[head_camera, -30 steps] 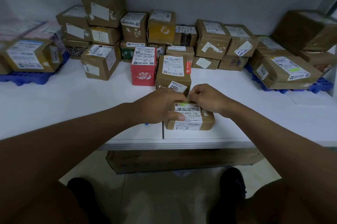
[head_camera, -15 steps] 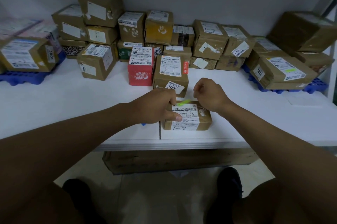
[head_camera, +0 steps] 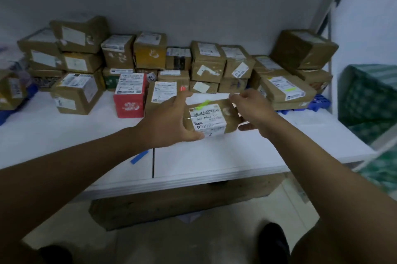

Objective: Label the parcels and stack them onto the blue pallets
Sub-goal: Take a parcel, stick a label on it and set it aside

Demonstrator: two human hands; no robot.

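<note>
Now, the fingers [head_camera: 181, 97] of the left hand [head_camera: 169, 122] were curled over the near-left end of the small brown parcel [head_camera: 211, 118], thumb under its front edge, clamped on it. The right hand [head_camera: 251, 108] gripped the opposite end, thumb below and fingers pinched at the top corner. The parcel sat between both hands above the white tabletop [head_camera: 214, 156], its white shipping label [head_camera: 207, 121] facing up and a green sticker [head_camera: 203, 103] at the far edge. A blue marker [head_camera: 139, 157] lay on the tabletop near the left forearm. Behind, a red box [head_camera: 130, 96] stood among brown cartons; more parcels rested on the blue pallet [head_camera: 315, 104] at right.
</note>
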